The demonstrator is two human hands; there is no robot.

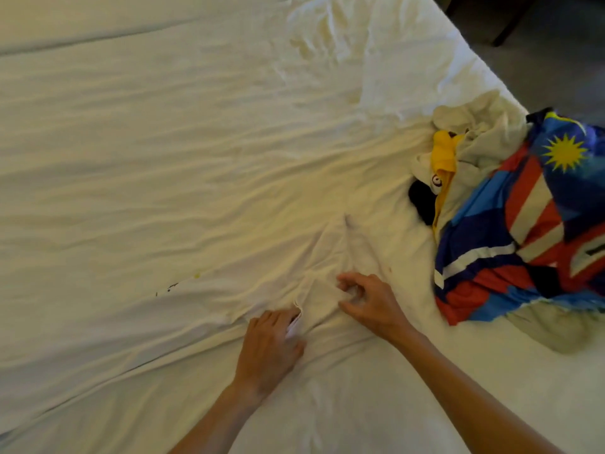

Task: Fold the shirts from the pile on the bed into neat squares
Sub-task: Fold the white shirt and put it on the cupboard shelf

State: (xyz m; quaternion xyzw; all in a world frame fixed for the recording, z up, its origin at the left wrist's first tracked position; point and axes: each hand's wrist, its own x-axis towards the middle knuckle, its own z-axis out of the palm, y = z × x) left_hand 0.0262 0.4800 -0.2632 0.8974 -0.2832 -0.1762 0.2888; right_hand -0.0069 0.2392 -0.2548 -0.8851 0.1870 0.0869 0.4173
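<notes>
**White on white: the fold could catch the bedsheet**

A white shirt (pixel 330 257) lies near the bed's (pixel 131 158) near edge, left of the pile (pixel 510 224). The left hand (pixel 271 345) and right hand (pixel 370 303) pinch its cloth with curled fingers. Shirt and sheet look alike, so the sheet may get gathered in, skewing the square.

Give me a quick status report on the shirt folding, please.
Left hand and right hand both pinch the white shirt, spread on the bed. Pile waits unfolded at right. Nothing in the way.
</notes>
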